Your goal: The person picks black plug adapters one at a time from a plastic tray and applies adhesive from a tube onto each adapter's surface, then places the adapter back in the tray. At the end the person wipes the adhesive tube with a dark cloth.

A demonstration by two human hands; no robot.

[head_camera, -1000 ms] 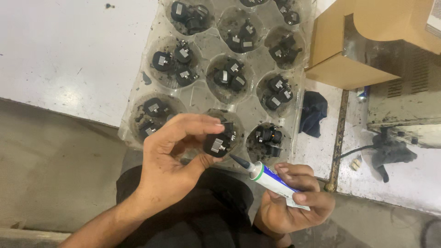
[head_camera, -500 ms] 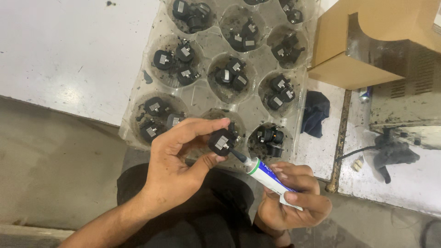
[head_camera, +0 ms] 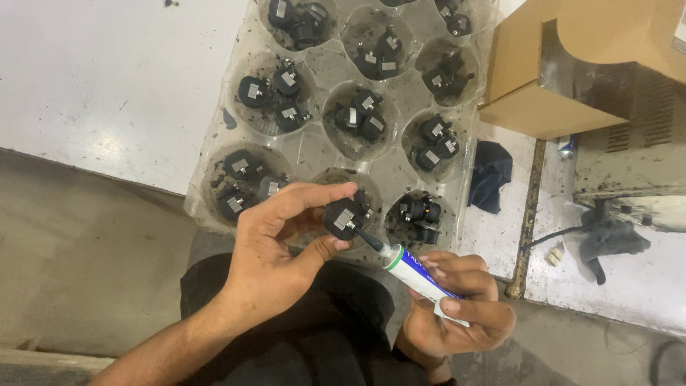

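My left hand (head_camera: pixel 279 250) pinches a small round black part (head_camera: pixel 341 216) with a silver square on its face, held between thumb and fingers just above the near edge of the tray. In my right hand (head_camera: pixel 457 311) lies a white tube with a green band (head_camera: pixel 418 275), and its dark nozzle tip touches the side of the black part. Behind both hands lies a clear plastic tray (head_camera: pixel 314 150) with round pockets, each holding two or three similar black parts.
A brown cardboard box (head_camera: pixel 572 64) stands at the upper right, with a dark cloth (head_camera: pixel 491 175) beside the tray. A black tool with a cable (head_camera: pixel 607 239) lies on the white bench at the right. White tabletop (head_camera: pixel 107 78) spreads to the left; my dark clothing shows below.
My left hand has turned and lifted the black part slightly, and the tube's nozzle has closed in until it touches the part. The tray has not moved.
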